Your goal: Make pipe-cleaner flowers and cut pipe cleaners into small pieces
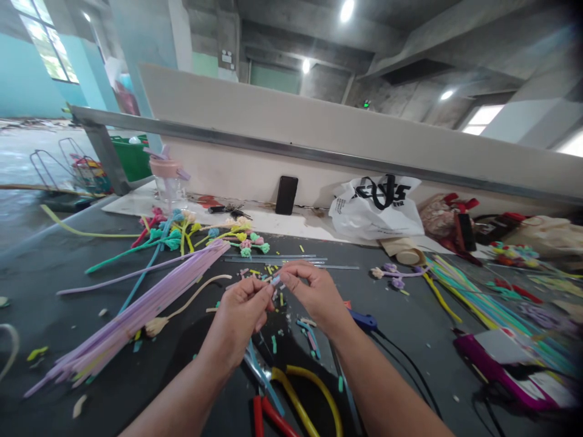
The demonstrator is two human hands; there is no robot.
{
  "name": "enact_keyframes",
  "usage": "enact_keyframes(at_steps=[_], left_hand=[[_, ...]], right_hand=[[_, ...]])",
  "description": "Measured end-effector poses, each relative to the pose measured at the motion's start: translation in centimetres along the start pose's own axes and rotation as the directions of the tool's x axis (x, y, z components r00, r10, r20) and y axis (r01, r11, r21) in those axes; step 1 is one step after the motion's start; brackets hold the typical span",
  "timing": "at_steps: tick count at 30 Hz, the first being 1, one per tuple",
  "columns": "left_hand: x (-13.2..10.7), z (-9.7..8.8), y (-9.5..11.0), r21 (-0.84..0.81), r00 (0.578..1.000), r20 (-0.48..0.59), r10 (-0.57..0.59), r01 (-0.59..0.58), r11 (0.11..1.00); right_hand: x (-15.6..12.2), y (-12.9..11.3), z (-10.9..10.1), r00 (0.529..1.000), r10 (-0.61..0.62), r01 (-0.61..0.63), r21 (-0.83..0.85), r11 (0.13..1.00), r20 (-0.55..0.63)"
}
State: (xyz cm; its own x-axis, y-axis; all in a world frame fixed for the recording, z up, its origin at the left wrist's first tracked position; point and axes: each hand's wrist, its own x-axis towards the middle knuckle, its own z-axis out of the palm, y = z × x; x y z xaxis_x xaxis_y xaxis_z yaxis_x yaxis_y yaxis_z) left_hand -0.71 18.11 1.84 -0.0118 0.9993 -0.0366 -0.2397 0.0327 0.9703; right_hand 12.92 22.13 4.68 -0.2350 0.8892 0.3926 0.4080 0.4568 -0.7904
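Observation:
My left hand [241,315] and my right hand [312,291] meet above the dark table [410,321]. Both pinch a small pale blue piece of pipe cleaner [276,280] between thumb and fingertips. A thick bundle of lilac pipe cleaners [141,309] lies to the left of my left hand. Finished pipe-cleaner flowers [182,233] in teal, yellow and pink lie beyond it. Below my hands lie scissors with yellow handles [296,388] and red-handled pliers [266,419]. Short cut scraps are scattered under my hands.
A blue tool with a black cable [364,320] lies right of my right wrist. Metal rods [282,260], a black phone [286,195], a white plastic bag [376,209], a pink-lidded bottle [167,182] and more coloured pipe cleaners [483,297] sit at the back and right.

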Motion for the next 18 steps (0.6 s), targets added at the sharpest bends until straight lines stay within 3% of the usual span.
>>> enact_keyframes(at_steps=[13,15,18], left_hand=[[-0.06,0.08,-0.3,-0.048,0.999,0.005,-0.045,0.045,0.998],[-0.06,0.02,-0.33,-0.042,0.998,0.015,-0.053,0.054,0.998],[-0.02,-0.11,-0.4,-0.047,0.994,0.069,-0.083,0.086,0.995]], right_hand=[[-0.16,-0.26,0.4,0.994,-0.105,0.099,-0.161,0.982,-0.031],[-0.12,-0.23,0.4,0.997,-0.07,0.065,-0.148,0.987,-0.028],[-0.03,-0.14,0.26,0.996,0.092,-0.092,-0.033,0.995,-0.003]])
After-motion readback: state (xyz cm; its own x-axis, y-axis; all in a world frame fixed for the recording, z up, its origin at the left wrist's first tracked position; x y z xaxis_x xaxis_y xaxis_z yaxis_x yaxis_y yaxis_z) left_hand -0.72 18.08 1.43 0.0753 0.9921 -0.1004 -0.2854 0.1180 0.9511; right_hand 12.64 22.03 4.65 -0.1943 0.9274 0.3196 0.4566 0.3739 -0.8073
